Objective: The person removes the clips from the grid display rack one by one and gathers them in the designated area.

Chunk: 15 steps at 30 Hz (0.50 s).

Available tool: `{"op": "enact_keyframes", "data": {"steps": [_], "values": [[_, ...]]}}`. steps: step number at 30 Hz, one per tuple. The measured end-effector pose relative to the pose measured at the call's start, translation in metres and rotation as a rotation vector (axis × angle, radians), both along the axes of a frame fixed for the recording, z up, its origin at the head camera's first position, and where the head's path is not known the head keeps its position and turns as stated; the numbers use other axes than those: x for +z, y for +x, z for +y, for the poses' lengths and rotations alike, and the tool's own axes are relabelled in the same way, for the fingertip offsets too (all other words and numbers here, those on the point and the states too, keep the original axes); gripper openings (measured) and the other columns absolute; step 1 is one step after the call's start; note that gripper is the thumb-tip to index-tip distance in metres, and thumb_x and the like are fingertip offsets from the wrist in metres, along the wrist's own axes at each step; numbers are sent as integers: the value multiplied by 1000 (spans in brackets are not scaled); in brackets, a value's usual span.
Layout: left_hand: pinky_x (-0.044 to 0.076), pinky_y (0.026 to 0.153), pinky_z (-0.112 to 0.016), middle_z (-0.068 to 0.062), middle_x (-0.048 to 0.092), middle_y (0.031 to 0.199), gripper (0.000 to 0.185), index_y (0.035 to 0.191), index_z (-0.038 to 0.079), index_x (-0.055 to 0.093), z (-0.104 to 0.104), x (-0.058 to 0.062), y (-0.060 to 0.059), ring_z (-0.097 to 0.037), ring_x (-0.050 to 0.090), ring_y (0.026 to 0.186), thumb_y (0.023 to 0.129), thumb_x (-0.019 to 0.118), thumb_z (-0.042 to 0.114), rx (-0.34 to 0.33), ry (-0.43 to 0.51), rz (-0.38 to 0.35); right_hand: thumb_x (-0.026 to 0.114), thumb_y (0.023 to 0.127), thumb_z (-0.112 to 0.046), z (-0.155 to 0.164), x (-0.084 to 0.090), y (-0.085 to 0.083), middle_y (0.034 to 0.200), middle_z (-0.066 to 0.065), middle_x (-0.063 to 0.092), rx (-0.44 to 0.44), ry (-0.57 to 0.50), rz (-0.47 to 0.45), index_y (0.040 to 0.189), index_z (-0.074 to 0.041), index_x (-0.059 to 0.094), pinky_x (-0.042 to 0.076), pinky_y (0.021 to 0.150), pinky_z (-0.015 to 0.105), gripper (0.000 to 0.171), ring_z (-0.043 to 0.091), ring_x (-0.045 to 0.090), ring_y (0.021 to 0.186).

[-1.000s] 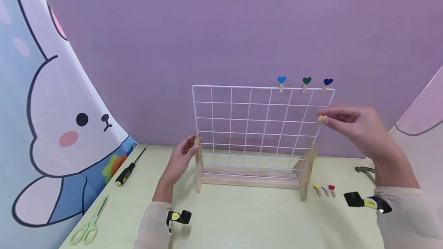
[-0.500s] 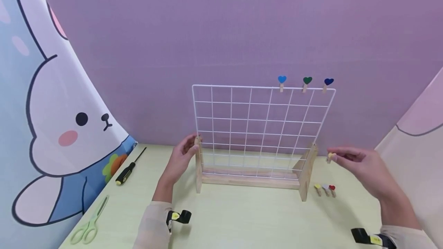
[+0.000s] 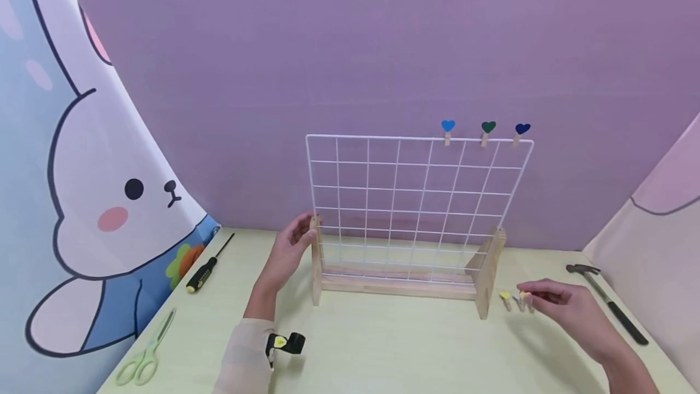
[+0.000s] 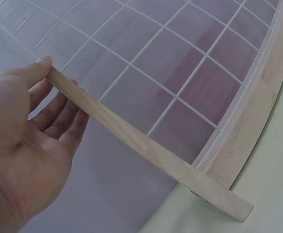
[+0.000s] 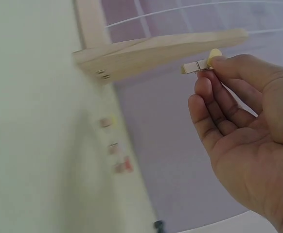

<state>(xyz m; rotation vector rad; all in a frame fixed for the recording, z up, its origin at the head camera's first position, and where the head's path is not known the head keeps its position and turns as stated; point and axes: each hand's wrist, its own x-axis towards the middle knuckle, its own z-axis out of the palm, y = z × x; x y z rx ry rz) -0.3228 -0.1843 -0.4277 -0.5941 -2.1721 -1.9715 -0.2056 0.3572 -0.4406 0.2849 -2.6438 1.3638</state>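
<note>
A white wire grid (image 3: 383, 137) stands upright in a wooden stand (image 3: 399, 288). My left hand (image 3: 287, 251) grips the top of the stand's left upright (image 4: 146, 144), thumb on the near side and fingers behind. Between thumb and forefinger my right hand (image 3: 574, 315) pinches a small clothespin (image 5: 196, 67) with a pale yellow heart. In the head view this hand is low at the right, over several heart clothespins; a yellow one (image 3: 505, 300) shows beside it. Its fingers partly hide the others; the right wrist view shows a red one (image 5: 124, 166), blurred.
Light blue (image 3: 448, 127), green (image 3: 488, 128) and dark blue (image 3: 522, 130) heart clothespins sit on the grid's top wire. A hammer (image 3: 615, 306) lies at the right, a screwdriver (image 3: 203, 273) and green scissors (image 3: 145, 357) at the left. A purple cloth (image 3: 328, 47) hangs behind.
My right hand has moved down from the grid's right edge to the clothespins on the table, still pinching its clothespin. The whole hammer has come into view. My left hand keeps its grip.
</note>
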Motion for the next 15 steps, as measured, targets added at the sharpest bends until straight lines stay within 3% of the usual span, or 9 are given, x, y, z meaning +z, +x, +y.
{"op": "enact_keyframes", "data": {"steps": [5, 10, 15], "values": [[49, 103, -13, -18, 57, 147, 47, 150, 14, 51, 1, -1, 1, -12, 58, 127, 105, 61, 27, 3, -2, 4, 69, 99, -12, 3, -19, 2, 113, -17, 76, 13, -37, -83, 122, 5, 71, 57, 80, 13, 28, -11, 66, 102], [49, 104, -14, -16, 59, 144, 46, 148, 12, 52, 1, 0, 1, -22, 57, 130, 105, 61, 25, 9, 11, 1, 71, 97, -10, 7, -33, 2, 117, -25, 72, 26, -86, -121, 121, 7, 71, 57, 82, 11, 29, -17, 61, 106], [49, 104, -14, -17, 58, 145, 46, 149, 13, 52, 2, 1, 1, -15, 58, 128, 105, 61, 25, 9, -1, -1, 69, 97, -8, 11, -44, 3, 113, -27, 72, 65, -99, -156, 122, 9, 69, 57, 81, 14, 29, -11, 66, 102]]}}
